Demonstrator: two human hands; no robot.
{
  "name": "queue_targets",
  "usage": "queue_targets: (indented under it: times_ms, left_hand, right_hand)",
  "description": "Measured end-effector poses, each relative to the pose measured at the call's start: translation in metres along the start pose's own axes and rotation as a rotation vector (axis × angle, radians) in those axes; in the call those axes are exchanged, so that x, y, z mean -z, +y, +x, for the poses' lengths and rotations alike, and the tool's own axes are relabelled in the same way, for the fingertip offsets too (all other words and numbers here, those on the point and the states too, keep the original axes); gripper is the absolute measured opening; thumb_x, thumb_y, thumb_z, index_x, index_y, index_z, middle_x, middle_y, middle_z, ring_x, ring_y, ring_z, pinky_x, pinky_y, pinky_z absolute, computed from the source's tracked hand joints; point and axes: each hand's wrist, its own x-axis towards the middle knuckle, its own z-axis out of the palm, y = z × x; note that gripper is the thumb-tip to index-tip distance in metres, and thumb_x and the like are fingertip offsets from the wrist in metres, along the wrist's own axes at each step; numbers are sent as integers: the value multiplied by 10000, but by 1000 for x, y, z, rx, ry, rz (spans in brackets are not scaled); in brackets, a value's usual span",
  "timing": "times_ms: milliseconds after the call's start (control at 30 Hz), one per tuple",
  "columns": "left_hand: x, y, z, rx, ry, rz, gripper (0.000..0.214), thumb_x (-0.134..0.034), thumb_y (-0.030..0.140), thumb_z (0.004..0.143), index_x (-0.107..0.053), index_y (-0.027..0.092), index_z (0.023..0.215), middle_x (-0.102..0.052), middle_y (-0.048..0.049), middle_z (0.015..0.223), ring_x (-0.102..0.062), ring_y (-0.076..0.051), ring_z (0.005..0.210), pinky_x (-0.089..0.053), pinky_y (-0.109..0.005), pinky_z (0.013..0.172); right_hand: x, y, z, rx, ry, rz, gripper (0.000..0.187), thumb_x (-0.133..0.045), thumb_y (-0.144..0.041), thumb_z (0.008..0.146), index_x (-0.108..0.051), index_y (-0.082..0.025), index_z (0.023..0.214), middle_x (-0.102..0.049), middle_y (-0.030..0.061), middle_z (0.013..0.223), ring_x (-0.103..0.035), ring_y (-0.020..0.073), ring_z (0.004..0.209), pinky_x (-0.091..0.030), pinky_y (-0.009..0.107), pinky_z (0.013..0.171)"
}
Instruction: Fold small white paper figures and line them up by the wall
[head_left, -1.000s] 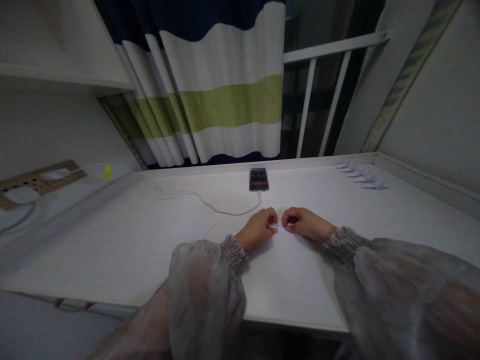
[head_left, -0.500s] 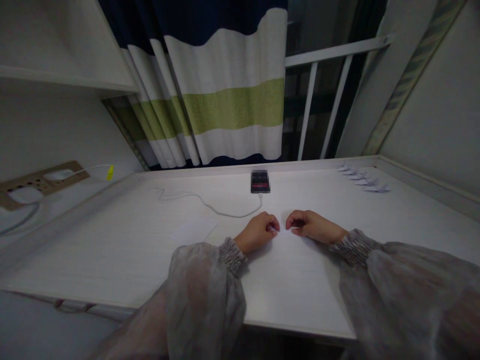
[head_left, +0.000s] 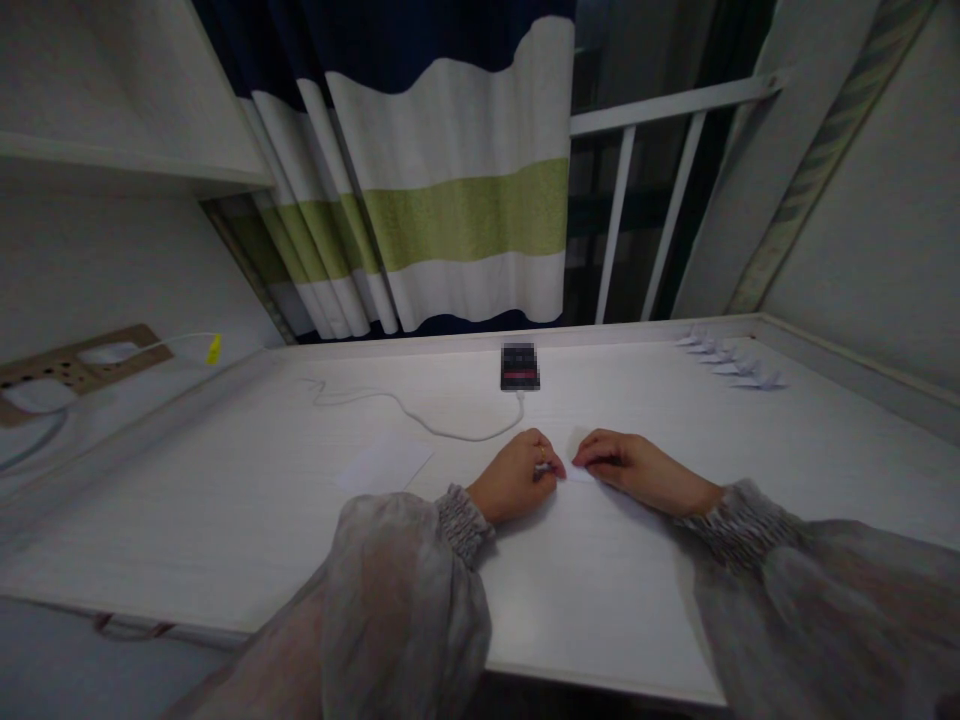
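My left hand [head_left: 517,476] and my right hand [head_left: 630,467] rest close together on the white desk [head_left: 247,510], fingertips almost meeting. Between them lies a small piece of white folded paper [head_left: 576,472], pinched by the fingers of both hands and mostly hidden under them. Both arms wear sheer grey sleeves with gathered cuffs.
A sheet of white paper [head_left: 384,464] lies to the left of my hands. A dark phone [head_left: 520,366] with a white cable [head_left: 420,420] sits behind them. Several small folded paper shapes [head_left: 731,364] line the far right. A striped curtain [head_left: 450,200] and a white railing [head_left: 660,150] stand behind the desk.
Both hands have slid a little nearer to me on the desk and pressed the small paper flatter. The fingertips have closed in toward each other.
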Motion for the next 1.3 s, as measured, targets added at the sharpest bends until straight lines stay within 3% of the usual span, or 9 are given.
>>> queue_targets:
  times_ms: [133, 400, 700, 867, 1033, 1167, 1300]
  left_hand:
    - [3, 3, 0, -90, 17, 153, 209, -498, 102, 666, -651, 166, 793, -561, -49, 850, -487, -156, 839, -384, -307, 802]
    - [8, 3, -1, -156, -11, 314, 202, -504, 206, 733, -668, 175, 846, -583, -65, 855, -486, -163, 820, -397, -310, 773]
    - [11, 0, 0, -182, -92, 235, 249, -426, 194, 793, -627, 164, 936, -631, -51, 924, -548, -132, 845, -411, -250, 795]
    - [12, -5, 1, -175, -84, 202, 387, -450, 165, 783, -467, 203, 1168, -633, -36, 974, -525, -151, 898, -379, -304, 851]
    - [14, -5, 0, -128, -118, 123, 541, -446, 126, 775, -293, 201, 1289, -634, -14, 1008, -501, -145, 933, -359, -310, 891]
    - [15, -2, 0, -105, -112, 43, 480, -440, 126, 777, -376, 202, 1247, -638, -12, 1006, -531, -127, 965, -366, -275, 896]
    - [14, -2, 2, -99, -115, -3, 413, -431, 141, 781, -458, 213, 1187, -658, -3, 957, -569, -118, 934, -390, -255, 868]
  right_hand:
    - [-2, -3, -2, 46, 6, -100, 207, -447, -126, 720, -643, -163, 775, -578, 50, 838, -548, 152, 780, -425, 291, 750]
    - [-2, -8, -2, 65, -12, -180, 224, -451, -127, 742, -666, -172, 786, -583, 49, 833, -554, 143, 756, -430, 263, 713]
    - [-8, -13, -4, 186, -85, -59, 214, -450, -190, 784, -662, -181, 808, -582, 45, 822, -544, 137, 763, -431, 261, 717]
    - [0, -9, -4, 173, 121, -94, 190, -487, -221, 768, -634, -169, 876, -555, 59, 830, -528, 151, 744, -440, 299, 699]
    - [9, 2, 0, 275, 75, -253, 195, -605, -279, 699, -631, -181, 865, -546, 76, 914, -482, 204, 911, -382, 376, 841]
    - [6, 1, 0, 314, -30, -276, 193, -612, -310, 702, -627, -153, 814, -563, 81, 882, -499, 195, 884, -386, 352, 820]
    - [2, -4, -1, 304, -43, -276, 149, -567, -293, 743, -615, -159, 786, -558, 64, 834, -515, 171, 825, -411, 311, 761]
